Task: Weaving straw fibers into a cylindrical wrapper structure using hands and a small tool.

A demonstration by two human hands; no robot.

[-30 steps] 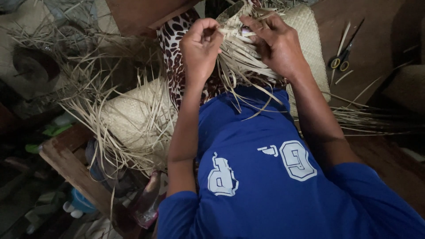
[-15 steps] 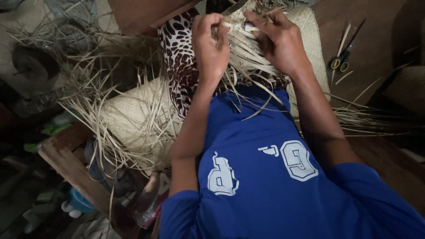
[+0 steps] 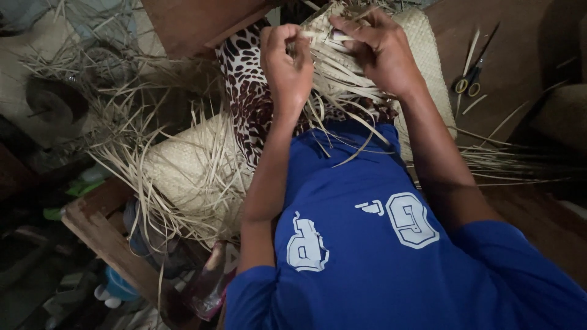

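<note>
- L hand (image 3: 287, 61): I see it fisted tight on pale straw strips (image 3: 333, 70), top centre.
- R hand (image 3: 379, 52): fingers pinch the same strips, just beside L hand.
- Strips fan down over leopard-print cloth (image 3: 244, 91) & blue shirt (image 3: 367, 226).
- Woven mat (image 3: 183, 171) w/ loose ends lies left, below the hands.
- Scissors (image 3: 471, 76) on wood floor (image 3: 520, 55), right, apart from hands.

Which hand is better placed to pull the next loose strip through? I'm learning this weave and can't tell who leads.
Probably the right hand: its fingertips sit on the woven edge where the pale strips cross. The left hand is fisted around a bundle of strips beside it, seemingly holding tension.
</note>
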